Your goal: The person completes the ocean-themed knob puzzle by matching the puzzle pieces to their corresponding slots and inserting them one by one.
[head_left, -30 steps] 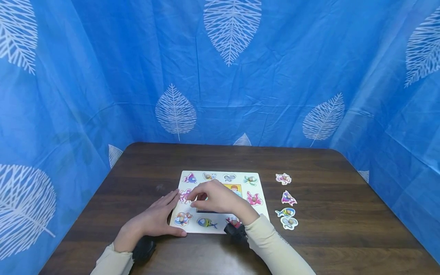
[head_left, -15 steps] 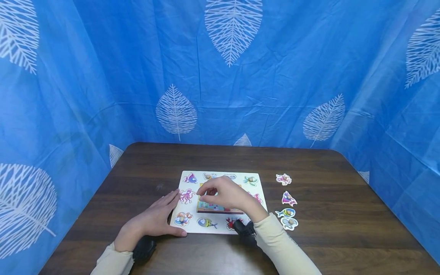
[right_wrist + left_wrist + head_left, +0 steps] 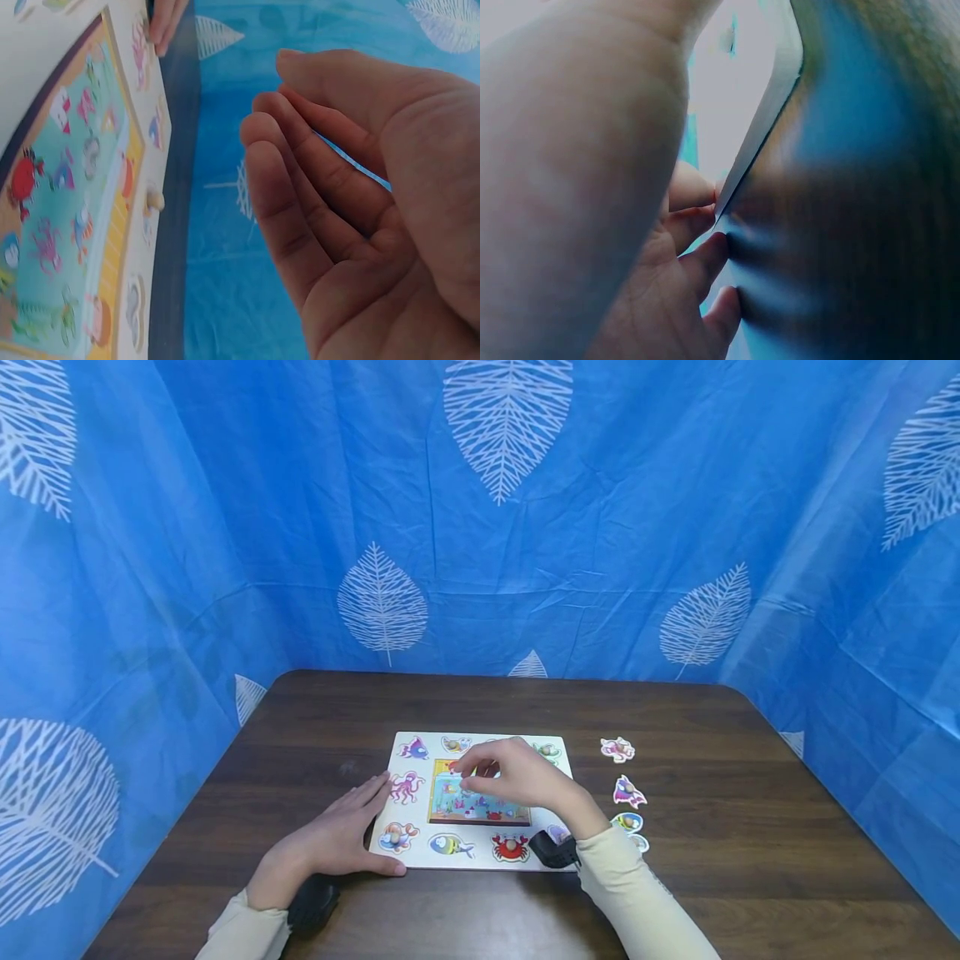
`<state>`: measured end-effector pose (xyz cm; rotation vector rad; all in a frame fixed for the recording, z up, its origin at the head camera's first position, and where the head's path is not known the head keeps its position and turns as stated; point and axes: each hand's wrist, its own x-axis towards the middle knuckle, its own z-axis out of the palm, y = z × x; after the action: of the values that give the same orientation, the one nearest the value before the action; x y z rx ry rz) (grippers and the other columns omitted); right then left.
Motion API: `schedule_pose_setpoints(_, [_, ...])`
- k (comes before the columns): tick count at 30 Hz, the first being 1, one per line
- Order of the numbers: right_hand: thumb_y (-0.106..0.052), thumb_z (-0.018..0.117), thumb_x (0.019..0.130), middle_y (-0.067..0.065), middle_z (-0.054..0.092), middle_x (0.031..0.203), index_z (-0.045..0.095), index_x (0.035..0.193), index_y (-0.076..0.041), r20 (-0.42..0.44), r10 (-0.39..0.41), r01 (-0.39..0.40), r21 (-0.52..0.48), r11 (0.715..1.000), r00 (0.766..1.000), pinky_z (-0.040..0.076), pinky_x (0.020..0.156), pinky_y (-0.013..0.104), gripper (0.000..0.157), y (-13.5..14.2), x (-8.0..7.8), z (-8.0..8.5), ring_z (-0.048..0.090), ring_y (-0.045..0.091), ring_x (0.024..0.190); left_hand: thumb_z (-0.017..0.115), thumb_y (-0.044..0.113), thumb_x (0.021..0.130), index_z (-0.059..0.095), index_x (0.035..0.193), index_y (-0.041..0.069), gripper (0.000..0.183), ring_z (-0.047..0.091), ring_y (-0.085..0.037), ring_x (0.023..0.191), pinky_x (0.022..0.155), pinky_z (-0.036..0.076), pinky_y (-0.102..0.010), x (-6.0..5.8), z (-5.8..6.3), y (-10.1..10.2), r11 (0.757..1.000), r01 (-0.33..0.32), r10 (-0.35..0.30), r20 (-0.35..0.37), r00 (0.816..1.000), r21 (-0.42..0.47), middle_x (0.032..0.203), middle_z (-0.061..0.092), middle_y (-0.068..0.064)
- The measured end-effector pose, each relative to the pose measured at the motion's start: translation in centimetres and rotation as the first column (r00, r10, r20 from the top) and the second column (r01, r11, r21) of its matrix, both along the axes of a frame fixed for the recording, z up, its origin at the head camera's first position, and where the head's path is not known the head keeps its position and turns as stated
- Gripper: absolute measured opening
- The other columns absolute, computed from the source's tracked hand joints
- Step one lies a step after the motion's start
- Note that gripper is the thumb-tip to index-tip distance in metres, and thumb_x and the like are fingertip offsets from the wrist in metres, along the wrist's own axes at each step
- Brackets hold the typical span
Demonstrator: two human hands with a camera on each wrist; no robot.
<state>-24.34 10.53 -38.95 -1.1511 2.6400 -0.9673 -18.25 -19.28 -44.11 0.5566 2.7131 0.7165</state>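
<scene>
A white peg puzzle board (image 3: 482, 858) with printed sea animals lies on the table around a picture panel (image 3: 480, 812). My left hand (image 3: 330, 839) rests at its left side, fingers along the edge and thumb at the near corner. Above the panel hovers my right hand (image 3: 521, 777); the right wrist view shows its fingers (image 3: 281, 214) loosely bent with nothing between them. A hermit crab piece (image 3: 398, 837) with a wooden knob sits in the near left spot. Beside it are a striped fish picture (image 3: 450, 845) and a red crab picture (image 3: 510, 848). My right hand hides part of the top row.
To the board's right lie loose knobbed pieces: a pink one (image 3: 618, 749), a purple-pink fish (image 3: 628, 791), a striped fish (image 3: 628, 822) and a pale piece (image 3: 640, 842), the last two partly behind the right sleeve. Blue leaf-print cloth (image 3: 480, 568) encloses the dark wooden table (image 3: 735, 810).
My right hand has moved right across the board, away from the octopus picture, uncovering the panel's left part and the red crab. The left hand stays put.
</scene>
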Motion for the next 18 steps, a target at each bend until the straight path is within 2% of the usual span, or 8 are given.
schedule_pose_setpoints(7, [-0.018,0.078,0.093,-0.008,0.077,0.102,0.079,0.113,-0.013,0.031,-0.067,0.067,0.017,0.998,0.997,0.057,0.081,0.026,0.021,1.7,-0.4,0.3,0.065,0.007,0.086,0.084,0.065,0.074,0.024,0.161,-0.003,0.126,0.019,-0.042,0.156,0.122,0.022,-0.065,0.0,0.0,0.0,1.000,0.001,-0.001,-0.003,1.000,-0.003,0.171,0.018,-0.020])
schedule_pose_setpoints(10, [-0.019,0.078,0.093,-0.010,0.075,0.100,0.079,0.112,-0.013,0.028,-0.073,0.072,0.026,0.997,0.997,0.058,0.082,0.027,0.019,2.4,-0.6,0.5,0.065,0.007,0.086,0.084,0.065,0.074,0.025,0.161,-0.003,0.126,0.020,-0.043,0.156,0.122,0.022,-0.065,0.0,0.0,0.0,1.000,0.000,0.000,-0.008,1.000,-0.004,0.171,0.018,-0.020])
schedule_pose_setpoints(14, [-0.019,0.077,0.094,-0.007,0.076,0.104,0.078,0.113,-0.011,0.018,-0.052,0.051,0.026,0.998,0.998,0.059,0.084,0.029,0.020,3.7,-1.0,0.9,0.066,0.007,0.089,0.084,0.066,0.073,0.025,0.161,-0.003,0.126,0.020,-0.042,0.156,0.122,0.022,-0.065,0.0,-0.1,-0.1,1.000,0.000,0.000,-0.012,1.000,-0.006,0.171,0.019,-0.020])
schedule_pose_setpoints(18, [-0.022,0.078,0.093,-0.009,0.076,0.106,0.078,0.114,-0.016,0.024,-0.080,0.080,0.028,0.996,0.996,0.059,0.086,0.031,0.021,5.0,-1.3,1.2,0.067,0.008,0.092,0.084,0.066,0.073,0.025,0.161,-0.002,0.126,0.020,-0.042,0.156,0.122,0.022,-0.065,0.0,-0.1,0.0,1.000,-0.002,0.002,-0.010,1.000,-0.009,0.171,0.019,-0.020])
